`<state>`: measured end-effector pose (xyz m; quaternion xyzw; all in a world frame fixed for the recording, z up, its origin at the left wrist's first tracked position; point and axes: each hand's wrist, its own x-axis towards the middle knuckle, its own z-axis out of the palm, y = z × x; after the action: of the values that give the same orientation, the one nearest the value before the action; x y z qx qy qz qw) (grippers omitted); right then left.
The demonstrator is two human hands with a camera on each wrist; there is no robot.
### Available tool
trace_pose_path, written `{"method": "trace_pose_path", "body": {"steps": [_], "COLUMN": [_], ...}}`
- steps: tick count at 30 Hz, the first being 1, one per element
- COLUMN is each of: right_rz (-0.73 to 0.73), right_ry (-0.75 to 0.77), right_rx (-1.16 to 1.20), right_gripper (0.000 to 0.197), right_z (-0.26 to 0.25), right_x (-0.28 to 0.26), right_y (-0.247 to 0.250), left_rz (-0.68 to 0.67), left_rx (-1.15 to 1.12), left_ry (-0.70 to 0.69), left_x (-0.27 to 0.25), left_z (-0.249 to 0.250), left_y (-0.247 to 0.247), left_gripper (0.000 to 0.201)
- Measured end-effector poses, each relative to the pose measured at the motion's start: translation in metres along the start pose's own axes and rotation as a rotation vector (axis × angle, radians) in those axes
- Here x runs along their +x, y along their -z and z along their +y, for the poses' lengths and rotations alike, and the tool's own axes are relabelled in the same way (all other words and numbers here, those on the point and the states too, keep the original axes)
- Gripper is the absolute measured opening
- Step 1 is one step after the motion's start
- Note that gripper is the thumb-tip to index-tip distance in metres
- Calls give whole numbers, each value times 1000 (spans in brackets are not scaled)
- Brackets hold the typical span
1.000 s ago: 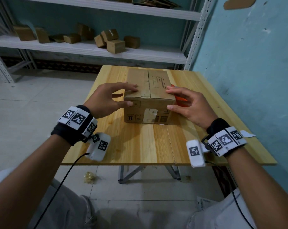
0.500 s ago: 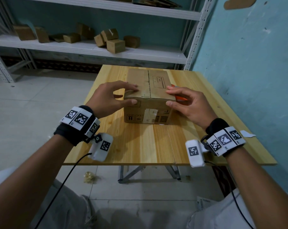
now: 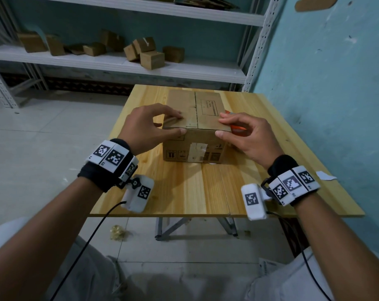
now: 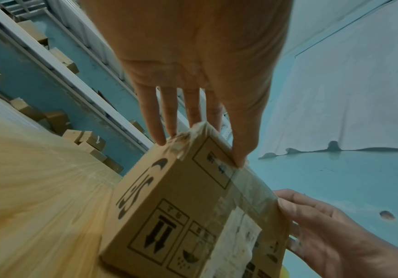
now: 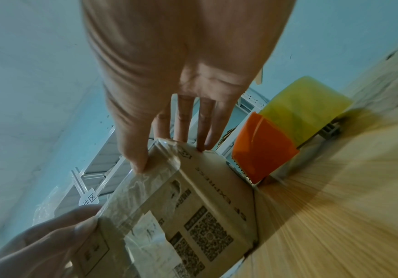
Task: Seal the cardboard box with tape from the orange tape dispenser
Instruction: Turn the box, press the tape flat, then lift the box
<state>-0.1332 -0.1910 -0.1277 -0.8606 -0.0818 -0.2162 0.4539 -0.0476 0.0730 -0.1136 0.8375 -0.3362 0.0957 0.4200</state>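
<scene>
A brown cardboard box (image 3: 195, 148) stands on the wooden table (image 3: 206, 192), its top flaps down. My left hand (image 3: 181, 123) grips its near left top corner, fingers on top and thumb on the front face. At the near right corner my right hand (image 3: 220, 127) holds it the same way. Clear tape (image 4: 248, 186) runs along the front top edge, also seen as clear tape (image 5: 141, 190) in the right wrist view. The orange tape dispenser (image 3: 238, 129) lies right of the box, mostly hidden behind my right hand. The right wrist view shows the dispenser (image 5: 262, 146) with its yellowish roll (image 5: 305, 109).
A white metal shelf (image 3: 119, 64) behind the table holds several small cardboard boxes. A blue wall (image 3: 325, 83) runs close along the table's right side. A white paper scrap (image 3: 325, 175) lies at the table's right edge.
Both hands stay on the box's near corners. My left wrist has edged slightly forward. The box has not moved.
</scene>
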Motion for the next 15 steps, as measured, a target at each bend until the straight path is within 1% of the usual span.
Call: {"method": "trace_pose_path", "body": {"steps": [9,15], "right_rz": [78,128], "right_ry": [-23,-20], "right_rx": [-73,-164], "right_gripper": [36,39], "right_z": [-9,-16], "right_x": [-1,0], "right_y": [-8,-16], "left_rz": [47,73], "left_rx": [124,178], "left_ry": [-6,20], "left_x": [2,2], "left_z": [7,10], "left_y": [-6,-9], "left_gripper": [42,47]}}
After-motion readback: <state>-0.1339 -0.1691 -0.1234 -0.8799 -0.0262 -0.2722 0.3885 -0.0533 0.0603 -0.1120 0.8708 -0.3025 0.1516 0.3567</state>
